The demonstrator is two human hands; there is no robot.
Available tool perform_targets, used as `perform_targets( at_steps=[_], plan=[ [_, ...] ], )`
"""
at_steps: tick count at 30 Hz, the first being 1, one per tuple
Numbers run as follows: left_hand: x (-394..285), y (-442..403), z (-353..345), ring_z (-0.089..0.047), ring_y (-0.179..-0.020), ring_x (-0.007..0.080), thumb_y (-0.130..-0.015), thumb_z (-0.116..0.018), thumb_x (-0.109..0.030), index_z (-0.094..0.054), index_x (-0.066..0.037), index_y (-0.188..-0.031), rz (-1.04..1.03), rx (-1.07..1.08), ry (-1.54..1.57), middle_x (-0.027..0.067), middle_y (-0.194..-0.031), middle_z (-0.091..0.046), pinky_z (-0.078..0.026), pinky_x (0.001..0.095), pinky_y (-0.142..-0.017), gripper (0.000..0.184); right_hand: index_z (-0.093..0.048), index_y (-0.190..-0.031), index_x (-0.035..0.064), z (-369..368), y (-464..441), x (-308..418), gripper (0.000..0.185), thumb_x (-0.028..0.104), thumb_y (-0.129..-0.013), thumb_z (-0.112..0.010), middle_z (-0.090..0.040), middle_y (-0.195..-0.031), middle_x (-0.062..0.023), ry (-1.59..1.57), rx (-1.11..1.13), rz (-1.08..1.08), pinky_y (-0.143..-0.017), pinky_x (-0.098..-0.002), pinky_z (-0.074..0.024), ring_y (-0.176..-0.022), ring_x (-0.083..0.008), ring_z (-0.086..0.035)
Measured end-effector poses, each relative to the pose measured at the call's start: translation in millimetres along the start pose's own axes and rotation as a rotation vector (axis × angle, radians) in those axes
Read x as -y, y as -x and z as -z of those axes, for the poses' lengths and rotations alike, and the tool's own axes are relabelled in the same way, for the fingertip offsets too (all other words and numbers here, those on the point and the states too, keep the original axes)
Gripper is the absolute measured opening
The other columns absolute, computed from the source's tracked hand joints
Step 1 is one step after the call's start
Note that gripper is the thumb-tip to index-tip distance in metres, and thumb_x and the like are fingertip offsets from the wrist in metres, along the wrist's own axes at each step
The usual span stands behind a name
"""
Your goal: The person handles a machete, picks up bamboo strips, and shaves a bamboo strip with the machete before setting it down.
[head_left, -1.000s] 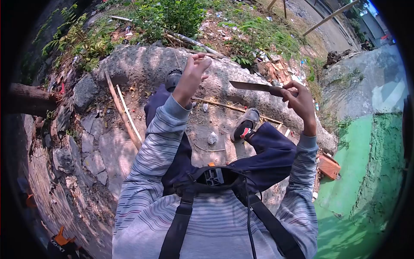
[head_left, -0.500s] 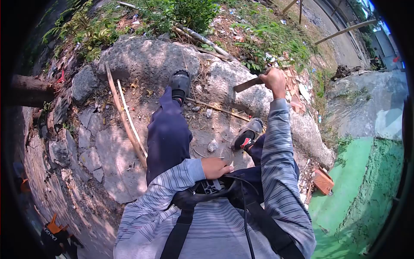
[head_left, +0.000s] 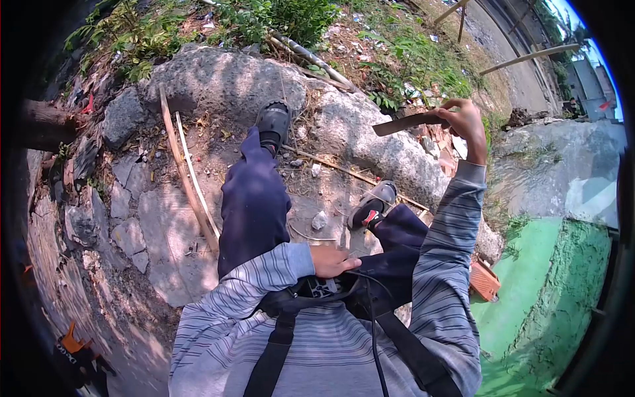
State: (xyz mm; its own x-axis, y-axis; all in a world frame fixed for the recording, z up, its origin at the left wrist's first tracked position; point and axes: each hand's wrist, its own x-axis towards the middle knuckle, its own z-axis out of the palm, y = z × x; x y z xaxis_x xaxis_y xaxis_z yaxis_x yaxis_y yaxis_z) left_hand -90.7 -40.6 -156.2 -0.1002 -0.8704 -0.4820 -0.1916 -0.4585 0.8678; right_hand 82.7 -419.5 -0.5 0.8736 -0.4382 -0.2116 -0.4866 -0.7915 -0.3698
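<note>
My right hand [head_left: 463,122] is raised at the upper right, with its fingers closed on one end of a flat, dark brown blade [head_left: 405,124]. The blade points left, over the concrete slab [head_left: 370,135]. Low at my waist, my left hand [head_left: 331,261] lies close to my lap, back of the hand up and fingers drawn together. What is in its fingertips, if anything, is too small to make out. Under it are the dark waist bag and a thin black cable [head_left: 372,311].
Two long sticks [head_left: 182,159] lie on the ground at left, and a thinner stick [head_left: 331,164] runs beside my feet. A small white stone [head_left: 320,220] lies between my legs. An orange hollow brick [head_left: 485,280] sits by a green wall [head_left: 529,264] at right.
My right hand has moved right and slightly up with the blade, which now lies closer to level. My left hand has barely moved at my waist.
</note>
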Motion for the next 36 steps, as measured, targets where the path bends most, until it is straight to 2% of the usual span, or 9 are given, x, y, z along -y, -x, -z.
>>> perform_targets(
  at_steps=[4, 10, 14, 21, 27, 29, 30, 32, 36],
  plan=[
    [-4.4, -1.4, 1.8, -0.064, -0.110, 0.0501, -0.106, -0.025, -0.062, -0.059, 0.001, -0.128, 0.002, 0.009, 0.026, 0.0336, -0.112, -0.067, -0.048, 0.0534, -0.099, 0.075, -0.078, -0.097, 0.0039, 31.6, 4.6, 27.8, 0.022, 0.022, -0.085, -0.079, -0.073, -0.070, -0.0106, 0.023, -0.015, -0.064, -0.048, -0.0273, -0.0526, -0.053, -0.0121, -0.066],
    [-7.7, 2.9, 15.8, -0.064, -0.108, 0.0511, -0.105, -0.025, -0.064, -0.062, 0.004, -0.123, 0.080, -0.028, 0.017, 0.0339, -0.111, -0.067, -0.048, 0.0545, -0.099, 0.080, -0.080, -0.086, 0.0115, -132.0, -79.2, -55.7, 0.040, 0.049, -0.071, -0.082, -0.077, -0.080, -0.0080, 0.165, -0.071, -0.065, -0.080, -0.0399, -0.0566, -0.085, -0.0247, -0.075],
    [-10.4, -1.1, -0.7, -0.064, -0.109, 0.0510, -0.105, -0.025, -0.065, -0.064, 0.005, -0.119, 0.053, -0.006, -0.036, 0.0341, -0.111, -0.067, -0.048, 0.0543, -0.100, 0.082, -0.081, -0.089, 0.0093, -141.6, -77.9, -101.5, 0.038, 0.045, -0.077, -0.083, -0.075, -0.074, -0.0095, 0.017, -0.027, -0.082, -0.073, -0.0372, -0.0565, -0.071, -0.0222, -0.073],
    [-6.6, -3.1, -6.2, -0.064, -0.108, 0.0508, -0.104, -0.026, -0.066, -0.063, 0.005, -0.120, -0.013, 0.000, 0.005, 0.0342, -0.109, -0.068, -0.048, 0.0543, -0.099, 0.081, -0.078, -0.099, 0.0049, -25.7, -21.1, -20.2, 0.023, 0.024, -0.086, -0.079, -0.072, -0.066, -0.0078, -0.005, 0.015, -0.035, -0.045, -0.0255, -0.0483, -0.052, -0.0098, -0.065],
    [-10.4, 2.2, 6.5, -0.064, -0.110, 0.0502, -0.105, -0.026, -0.065, -0.062, 0.004, -0.124, 0.060, -0.004, 0.018, 0.0349, -0.109, -0.067, -0.048, 0.0548, -0.099, 0.079, -0.079, -0.094, 0.0047, -19.5, -28.4, -3.0, 0.025, 0.027, -0.083, -0.079, -0.074, -0.072, -0.0122, 0.041, 0.051, -0.156, -0.053, -0.0307, -0.0542, -0.059, -0.0159, -0.070],
    [-7.3, 1.3, 1.7, -0.064, -0.110, 0.0503, -0.105, -0.026, -0.064, -0.061, 0.004, -0.125, 0.070, -0.054, 0.031, 0.0352, -0.110, -0.067, -0.048, 0.0546, -0.099, 0.079, -0.081, -0.094, 0.0102, -124.4, -67.3, -41.6, 0.041, 0.046, -0.074, -0.082, -0.077, -0.092, -0.0160, 0.358, -0.026, -0.181, -0.084, -0.0411, -0.0567, -0.090, -0.0318, -0.074],
    [-6.1, 1.9, 7.7, -0.064, -0.110, 0.0503, -0.105, -0.026, -0.064, -0.061, 0.004, -0.125, 0.070, -0.066, 0.020, 0.0352, -0.110, -0.067, -0.048, 0.0546, -0.099, 0.079, -0.081, -0.097, 0.0094, -126.8, -62.8, -37.4, 0.037, 0.042, -0.081, -0.078, -0.075, -0.071, -0.0075, 0.312, -0.071, -0.053, -0.073, -0.0342, -0.0566, -0.068, -0.0192, -0.073],
    [-13.1, 4.5, 2.6, -0.063, -0.110, 0.0507, -0.105, -0.026, -0.064, -0.060, 0.004, -0.128, 0.050, -0.029, -0.008, 0.0349, -0.112, -0.066, -0.048, 0.0539, -0.100, 0.080, -0.083, -0.093, 0.0136, -119.3, -55.0, -31.4, 0.038, 0.047, -0.074, -0.084, -0.077, -0.090, -0.0131, 0.208, 0.024, -0.081, -0.085, -0.0430, -0.0555, -0.091, -0.0310, -0.073],
    [-2.9, -4.2, -9.5, -0.062, -0.112, 0.0505, -0.106, -0.023, -0.064, -0.059, 0.003, -0.130, -0.024, -0.018, -0.075, 0.0341, -0.115, -0.066, -0.047, 0.0527, -0.101, 0.080, -0.079, -0.098, 0.0051, -115.1, -22.7, -60.4, 0.031, 0.031, -0.083, -0.082, -0.074, -0.073, -0.0095, 0.163, -0.050, 0.122, -0.060, -0.0311, -0.0545, -0.062, -0.0154, -0.071]
  ],
)
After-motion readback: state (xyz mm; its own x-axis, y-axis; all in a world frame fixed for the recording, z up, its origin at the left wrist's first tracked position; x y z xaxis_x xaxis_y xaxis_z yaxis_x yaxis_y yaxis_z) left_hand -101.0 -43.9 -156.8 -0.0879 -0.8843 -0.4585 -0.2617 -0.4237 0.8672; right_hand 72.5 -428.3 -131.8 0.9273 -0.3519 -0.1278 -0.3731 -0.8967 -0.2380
